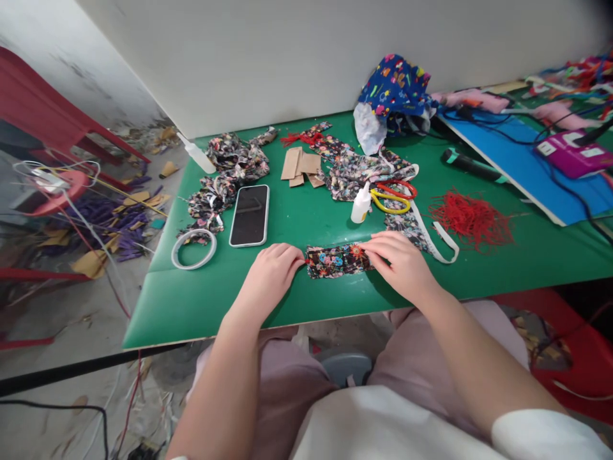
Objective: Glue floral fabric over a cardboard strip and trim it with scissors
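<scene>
A floral fabric strip (331,260) lies flat on the green table near its front edge. My left hand (272,273) pinches the strip's left end, where a bit of red shows at the fingertips. At the right end, my right hand (400,263) has its thumb and fingers closed on the fabric. Behind the strip stands a small white glue bottle (361,204), beside scissors with red and yellow handles (393,197). A phone (249,216) lies behind my left hand, with a roll of white tape (194,249) to its left.
Crumpled floral fabric (230,169), cardboard pieces (301,166) and another bottle (197,153) sit toward the back. Red threads (472,218), a box cutter (472,165), a blue board (522,166) and a blue patterned cloth (396,89) occupy the right side.
</scene>
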`<state>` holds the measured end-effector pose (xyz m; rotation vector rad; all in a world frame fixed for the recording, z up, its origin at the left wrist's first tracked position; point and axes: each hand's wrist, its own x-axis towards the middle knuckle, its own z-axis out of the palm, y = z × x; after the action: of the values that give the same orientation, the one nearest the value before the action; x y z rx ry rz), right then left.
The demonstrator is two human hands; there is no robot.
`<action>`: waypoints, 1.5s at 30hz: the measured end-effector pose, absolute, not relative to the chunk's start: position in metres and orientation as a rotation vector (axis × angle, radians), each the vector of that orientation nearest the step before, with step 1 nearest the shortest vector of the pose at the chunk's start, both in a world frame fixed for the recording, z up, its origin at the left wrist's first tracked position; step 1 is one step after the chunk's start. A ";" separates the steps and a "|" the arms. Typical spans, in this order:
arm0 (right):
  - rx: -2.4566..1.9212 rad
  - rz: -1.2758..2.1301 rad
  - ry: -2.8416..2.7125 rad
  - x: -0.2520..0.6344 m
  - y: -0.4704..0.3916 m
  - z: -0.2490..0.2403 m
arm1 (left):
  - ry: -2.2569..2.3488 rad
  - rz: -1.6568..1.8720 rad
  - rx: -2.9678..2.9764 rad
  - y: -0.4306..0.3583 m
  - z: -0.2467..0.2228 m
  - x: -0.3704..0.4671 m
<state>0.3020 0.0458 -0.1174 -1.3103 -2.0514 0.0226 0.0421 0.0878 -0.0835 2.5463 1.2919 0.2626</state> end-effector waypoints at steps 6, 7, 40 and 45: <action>-1.300 0.040 -2.089 0.299 0.047 -0.119 | 1.312 0.224 2.527 0.087 -0.082 0.042; -1.300 0.045 -2.091 0.299 0.046 -0.118 | 1.310 0.220 2.532 0.087 -0.082 0.042; -1.372 0.012 -2.291 0.269 0.034 -0.119 | 1.326 0.576 2.182 0.084 -0.076 0.050; -1.452 -0.049 -2.196 0.268 0.035 -0.120 | 1.347 0.710 1.982 0.082 -0.073 0.056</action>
<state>0.2679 0.0347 -0.1197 -1.4524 -2.1963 -0.0490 0.0556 0.0824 -0.0730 1.9817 1.3470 0.7100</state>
